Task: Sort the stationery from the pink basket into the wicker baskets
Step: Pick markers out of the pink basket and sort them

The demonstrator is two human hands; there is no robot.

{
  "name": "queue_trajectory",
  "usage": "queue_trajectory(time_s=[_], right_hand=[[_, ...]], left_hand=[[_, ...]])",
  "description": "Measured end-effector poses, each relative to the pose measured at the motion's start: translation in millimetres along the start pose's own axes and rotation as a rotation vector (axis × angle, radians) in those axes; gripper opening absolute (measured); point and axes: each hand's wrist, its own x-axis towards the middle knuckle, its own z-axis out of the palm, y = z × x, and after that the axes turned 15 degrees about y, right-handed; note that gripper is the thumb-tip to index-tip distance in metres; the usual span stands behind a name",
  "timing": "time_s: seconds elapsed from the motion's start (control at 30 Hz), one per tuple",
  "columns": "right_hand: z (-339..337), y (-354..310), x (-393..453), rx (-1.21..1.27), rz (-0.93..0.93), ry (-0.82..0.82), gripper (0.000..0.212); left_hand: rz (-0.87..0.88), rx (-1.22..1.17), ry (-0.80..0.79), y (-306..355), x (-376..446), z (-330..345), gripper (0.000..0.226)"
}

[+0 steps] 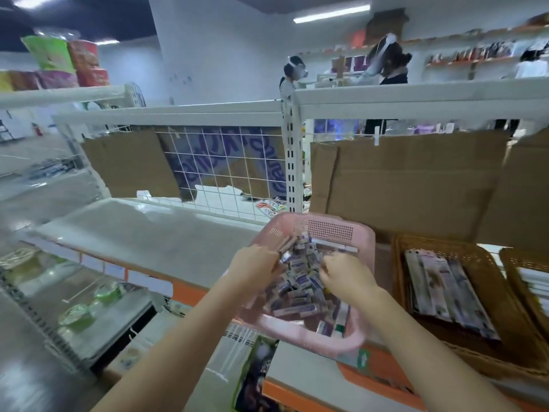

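The pink basket [329, 230] stands on the shelf in the middle, heaped with several small purple and white boxes [300, 289]. My left hand [255, 269] is inside its left side and grips a bundle of slim pinkish sticks [286, 244] that point up and right. My right hand [346, 275] is over the heap's right side with curled fingers that pinch among the small boxes. To the right stands a wicker basket [398, 263] that holds flat packs of stationery [445, 289]. A second wicker basket [514, 257] shows at the far right edge.
The white shelf board [142, 230] stretches left of the pink basket, backed by a wire grid [225, 171] and cardboard sheets [407, 185]. Lower shelves with green-lidded goods [80, 313] lie at the left. People stand beyond the rack at the back.
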Motion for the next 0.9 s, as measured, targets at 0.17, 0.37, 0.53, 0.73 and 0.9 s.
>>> queue_trajectory(time_s=[0.17,0.37,0.53,0.73,0.9], right_hand=[[21,3,11,-0.039,0.023,-0.033,0.021],[29,1,18,-0.041,0.046,-0.020,0.024],[24,-1,22,-0.088,0.069,-0.072,0.021],[31,-23,61,-0.187,-0.016,-0.141,0.015],[58,-32,91,-0.088,-0.040,-0.180,0.011]], left_hand=[[0.037,0.029,0.006,-11,10,19,0.037],[0.097,-0.023,0.009,-14,17,28,0.029],[0.169,-0.105,0.068,-21,22,31,0.026],[0.244,-0.210,0.093,-34,14,40,0.032],[0.312,-0.249,0.061,-38,6,46,0.029]])
